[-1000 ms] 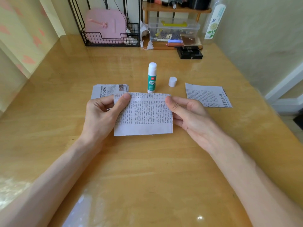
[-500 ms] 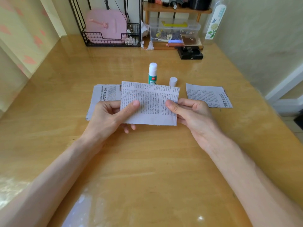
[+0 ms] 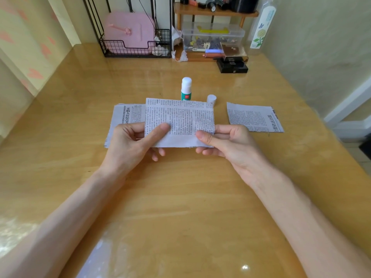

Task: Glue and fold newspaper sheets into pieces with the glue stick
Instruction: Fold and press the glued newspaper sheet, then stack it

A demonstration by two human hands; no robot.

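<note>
Just above the middle of the frame, the left hand (image 3: 132, 145) pinches the lower left corner of a folded newspaper piece (image 3: 180, 121), thumb lying on its printed face and fingertips showing beneath its lower edge. The right hand (image 3: 226, 141) grasps the lower right corner the same way, thumb on top and fingers curled underneath. The piece is held between the two hands, raised off the table (image 3: 180, 197) and tilted so its text faces the camera (its lower strip is blank grey margin). Behind its left edge, partly hidden by the left hand, a stack of newspaper sheets (image 3: 128, 115) lies flat on the table. Directly above the piece's top edge the glue stick (image 3: 186, 89) stands upright, its base hidden by the paper, with its white cap (image 3: 211, 99) standing apart just to the right. Further right a single newspaper sheet (image 3: 253, 117) lies flat. Along the top of the frame, against the wall, stand a black wire rack (image 3: 108, 47) holding a pink case (image 3: 130, 31), a clear plastic box (image 3: 212, 37) under a small wooden shelf (image 3: 214, 13), a black box (image 3: 232, 66) and a tall bottle (image 3: 261, 29) printed with a flower.
</note>
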